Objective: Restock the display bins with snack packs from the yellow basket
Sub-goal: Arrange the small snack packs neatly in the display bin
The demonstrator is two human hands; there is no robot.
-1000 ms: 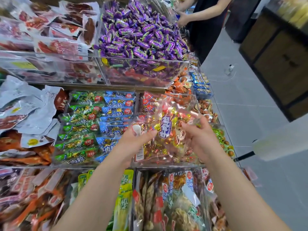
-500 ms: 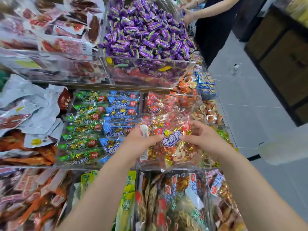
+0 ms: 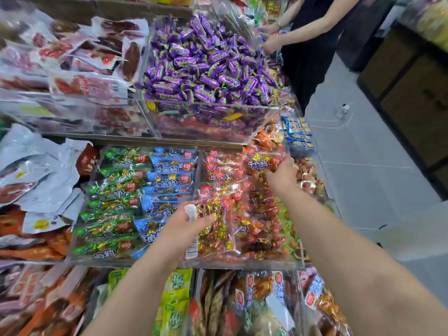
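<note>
Over the clear display bin [image 3: 242,264] of red-wrapped packs, seen from the head camera, the two hands work well apart. The left hand [image 3: 186,226] is at the bin's near end, thumb and fingers curled round the left edge of a snack pack [image 3: 215,234], a clear bag of gold and red wrapped pieces lying tilted on the stock below. The right hand [image 3: 281,177] reaches to the far right corner and pinches what looks like a second pack [image 3: 260,163] with a blue label, held just above the heap. The yellow basket is out of view. These bags look light, crinkly and slick, with loose pieces that will shift inside. A grip on the sealed edge or a corner should therefore hold better than a squeeze on the belly, and laid flat with the label up they should sit without sliding off
</note>
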